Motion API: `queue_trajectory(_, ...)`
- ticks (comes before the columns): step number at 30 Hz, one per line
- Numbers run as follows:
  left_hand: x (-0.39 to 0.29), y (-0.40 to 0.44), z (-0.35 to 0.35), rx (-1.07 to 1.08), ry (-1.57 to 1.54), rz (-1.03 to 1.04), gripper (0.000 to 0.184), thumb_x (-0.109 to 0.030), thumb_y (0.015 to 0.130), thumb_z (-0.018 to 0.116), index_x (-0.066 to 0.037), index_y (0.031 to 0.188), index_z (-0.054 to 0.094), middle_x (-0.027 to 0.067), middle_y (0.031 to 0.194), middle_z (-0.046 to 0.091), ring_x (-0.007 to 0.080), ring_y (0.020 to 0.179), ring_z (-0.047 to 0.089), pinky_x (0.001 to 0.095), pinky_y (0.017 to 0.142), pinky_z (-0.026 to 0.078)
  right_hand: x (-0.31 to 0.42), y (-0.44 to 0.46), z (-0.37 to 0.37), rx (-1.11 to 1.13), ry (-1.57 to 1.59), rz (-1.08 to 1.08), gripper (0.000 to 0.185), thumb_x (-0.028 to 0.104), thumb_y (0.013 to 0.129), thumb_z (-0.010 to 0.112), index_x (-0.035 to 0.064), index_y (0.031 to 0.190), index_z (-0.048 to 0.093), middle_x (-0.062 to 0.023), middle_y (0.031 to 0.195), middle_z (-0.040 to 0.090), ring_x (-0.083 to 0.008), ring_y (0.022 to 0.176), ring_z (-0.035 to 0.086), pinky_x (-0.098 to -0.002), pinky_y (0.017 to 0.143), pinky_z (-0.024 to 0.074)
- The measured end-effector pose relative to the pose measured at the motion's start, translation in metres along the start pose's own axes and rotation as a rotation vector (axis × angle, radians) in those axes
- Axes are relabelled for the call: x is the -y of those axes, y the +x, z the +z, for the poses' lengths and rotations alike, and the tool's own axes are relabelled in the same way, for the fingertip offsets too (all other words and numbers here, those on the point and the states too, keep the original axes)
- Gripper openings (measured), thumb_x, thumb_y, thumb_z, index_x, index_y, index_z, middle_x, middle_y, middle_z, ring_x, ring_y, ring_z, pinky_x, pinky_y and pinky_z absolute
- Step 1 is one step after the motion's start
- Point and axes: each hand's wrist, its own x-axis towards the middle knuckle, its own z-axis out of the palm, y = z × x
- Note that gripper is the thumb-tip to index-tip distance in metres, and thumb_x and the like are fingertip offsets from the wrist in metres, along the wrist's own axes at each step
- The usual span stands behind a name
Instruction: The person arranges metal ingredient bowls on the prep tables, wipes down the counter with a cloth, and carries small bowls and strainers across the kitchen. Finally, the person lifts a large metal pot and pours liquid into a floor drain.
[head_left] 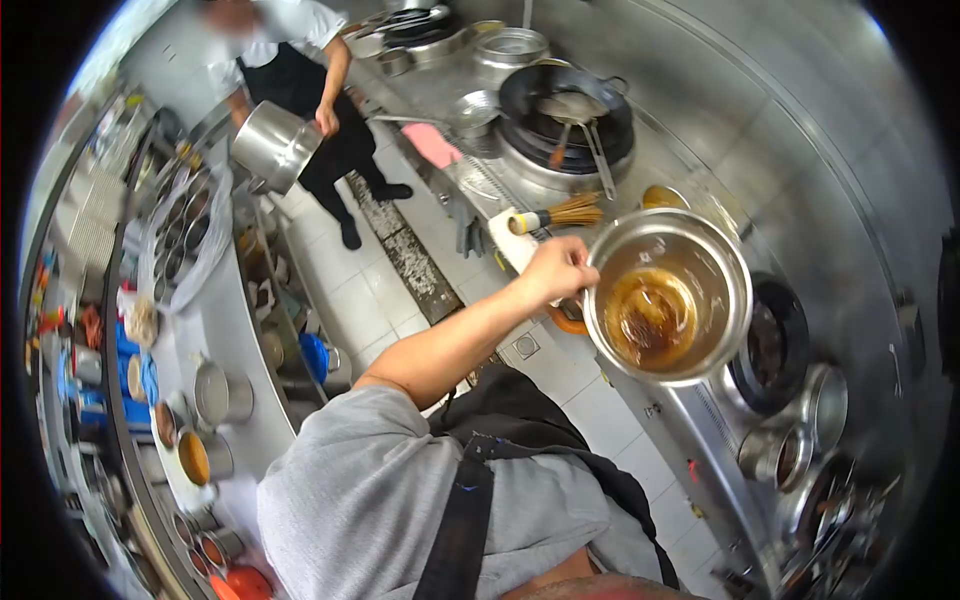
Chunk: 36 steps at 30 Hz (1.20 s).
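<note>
My left hand is closed on the rim of a round metal pot, tilted so that its inside faces me. A brown, glossy liquid lies in the bottom of the pot. Beside my hand, towards the back, is a bundled bamboo brush. My left arm reaches across from a grey sleeve. I do not see my right hand; a patch of skin shows at the bottom edge.
Another person in a dark apron holds a large metal pot. A wok with strainers sits on the range; a second wok is beyond my pot. Containers line the left counter. A drain grate crosses the tiled floor.
</note>
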Motion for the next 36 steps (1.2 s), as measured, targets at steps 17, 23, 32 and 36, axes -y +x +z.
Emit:
queue_trajectory(17,-0.024,0.046,-0.314,-0.643,-0.230,0.063,0.010,-0.001,0.067,0.062,-0.005,0.070,0.053,0.0039,0.063,0.056,0.0110,0.049,0.053,0.0235,0.046,0.046,0.241,0.110,0.030,0.124,-0.010,-0.229,0.047,0.038,0.088,0.054,-0.0069,0.078,0.064,-0.0162,0.064,0.063,-0.0230,0.054,0.062,-0.0362,0.053,0.0483)
queue_trajectory(23,-0.005,0.135,-0.418,-0.771,-0.155,0.092,0.011,-0.009,0.068,0.063,0.000,0.069,0.058,0.0101,0.059,0.060,0.0157,0.046,0.058,0.0274,0.045,0.046,0.239,0.125,0.087,0.133,-0.175,-0.208,0.052,0.045,0.087,0.053,-0.0053,0.079,0.065,-0.0229,0.072,0.063,-0.0368,0.074,0.063,-0.0450,0.070,0.0465)
queue_trajectory(32,0.036,0.317,-0.519,-1.006,0.130,-0.029,0.017,-0.009,0.061,0.067,0.006,0.067,0.061,0.0141,0.063,0.064,0.0213,0.051,0.064,0.0315,0.050,0.053,0.270,0.174,0.096,0.195,-0.231,-0.219,0.050,0.044,0.086,0.056,-0.0056,0.085,0.066,-0.0244,0.076,0.064,-0.0360,0.075,0.064,-0.0433,0.070,0.0475)
queue_trajectory(36,0.046,0.395,-0.563,-1.028,0.339,-0.113,0.020,-0.018,0.062,0.065,0.002,0.059,0.066,0.0127,0.058,0.064,0.0188,0.052,0.065,0.0302,0.058,0.053,0.315,0.159,0.094,0.085,-0.054,-0.120,0.049,0.043,0.086,0.056,-0.0057,0.086,0.066,-0.0245,0.076,0.064,-0.0358,0.075,0.064,-0.0431,0.070,0.0477)
